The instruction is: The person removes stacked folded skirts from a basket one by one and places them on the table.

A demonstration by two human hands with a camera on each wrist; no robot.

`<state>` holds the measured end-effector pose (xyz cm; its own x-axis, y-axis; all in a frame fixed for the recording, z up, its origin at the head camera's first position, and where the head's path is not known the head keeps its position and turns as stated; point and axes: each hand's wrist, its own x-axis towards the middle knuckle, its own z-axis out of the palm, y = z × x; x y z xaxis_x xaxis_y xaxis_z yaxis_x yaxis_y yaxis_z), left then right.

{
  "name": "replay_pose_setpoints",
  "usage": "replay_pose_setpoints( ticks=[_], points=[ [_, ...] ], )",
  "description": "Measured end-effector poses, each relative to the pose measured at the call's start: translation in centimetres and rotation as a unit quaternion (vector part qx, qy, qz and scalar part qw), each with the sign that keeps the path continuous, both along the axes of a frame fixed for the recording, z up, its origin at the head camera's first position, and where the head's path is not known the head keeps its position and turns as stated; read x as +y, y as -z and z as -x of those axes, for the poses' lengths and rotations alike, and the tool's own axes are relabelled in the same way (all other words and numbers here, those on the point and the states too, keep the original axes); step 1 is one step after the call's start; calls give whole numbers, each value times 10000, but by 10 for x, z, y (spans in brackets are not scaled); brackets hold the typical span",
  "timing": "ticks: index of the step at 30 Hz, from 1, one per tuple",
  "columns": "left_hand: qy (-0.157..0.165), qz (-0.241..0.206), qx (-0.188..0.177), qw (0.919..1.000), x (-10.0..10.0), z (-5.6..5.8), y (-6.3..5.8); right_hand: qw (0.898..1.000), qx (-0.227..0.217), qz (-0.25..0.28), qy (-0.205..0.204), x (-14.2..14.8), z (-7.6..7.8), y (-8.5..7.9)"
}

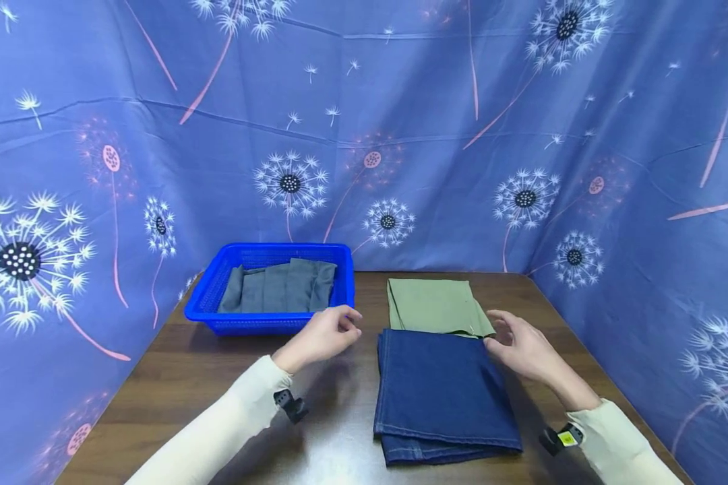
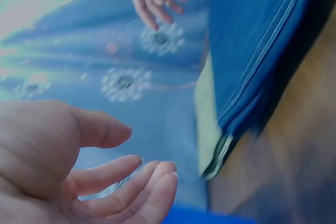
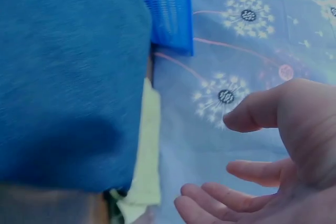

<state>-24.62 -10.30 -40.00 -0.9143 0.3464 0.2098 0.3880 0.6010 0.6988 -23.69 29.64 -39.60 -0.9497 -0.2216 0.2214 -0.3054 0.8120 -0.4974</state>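
Note:
A folded dark blue denim cloth (image 1: 443, 397) lies on the table, its front edge showing a lower layer. Behind it is a folded light green cloth (image 1: 433, 306), whose near edge meets the denim's far edge. My right hand (image 1: 524, 347) hovers by the right side of both cloths, fingers loosely bent; the right wrist view shows nothing in its grasp. My left hand (image 1: 323, 335) hangs over the table near the basket's front right corner, thumb and fingers apart and holding nothing. Grey folded cloth (image 1: 279, 286) lies inside the blue plastic basket (image 1: 197, 306).
The brown wooden table (image 1: 176, 404) carries the basket at back left and the cloths right of centre. A blue dandelion-print curtain (image 1: 400, 87) hangs behind the table and along both sides.

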Motion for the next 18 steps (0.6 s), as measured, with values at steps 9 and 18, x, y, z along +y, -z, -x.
replay_pose_setpoints(
  ticks=[9, 18],
  points=[
    [-1031, -271, 58, 9943, -62, 10, -29, 9988, 64, 448, -209, -44, 23, -22],
    [-1798, -475, -139, 9825, -112, 25, -39, 9937, -280, 932, -547, -111, 48, -38]
  ],
)
